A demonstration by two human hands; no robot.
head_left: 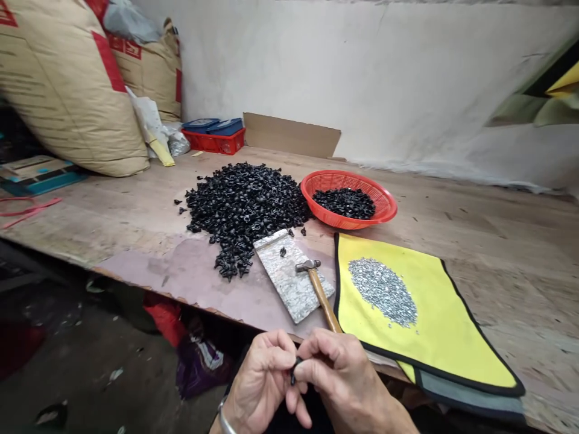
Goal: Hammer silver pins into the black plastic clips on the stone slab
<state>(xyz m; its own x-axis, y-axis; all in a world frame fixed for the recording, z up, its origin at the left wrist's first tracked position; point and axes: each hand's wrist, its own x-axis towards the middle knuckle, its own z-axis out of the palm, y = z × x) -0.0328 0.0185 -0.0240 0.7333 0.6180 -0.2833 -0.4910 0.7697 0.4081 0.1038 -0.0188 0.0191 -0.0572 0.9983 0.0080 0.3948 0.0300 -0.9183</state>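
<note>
My left hand (266,380) and my right hand (337,374) meet in front of the table edge, fingers pinched together on one small black plastic part (295,369). Fingertips cover most of it. Just beyond lies a hammer (323,299) with a wooden handle, its head resting on a scuffed metal plate (284,280). One loose black part (283,252) sits on that plate. To the right, a heap of small silvery metal pieces (382,290) is spread on a yellow cloth (446,331) with black edging.
A big pile of black parts (246,205) covers the table's middle. Beside it stands a red plastic basket (384,208) holding more of them. Large paper sacks (67,90), a red crate (217,142) and a cardboard strip (289,134) are at the back, near the wall.
</note>
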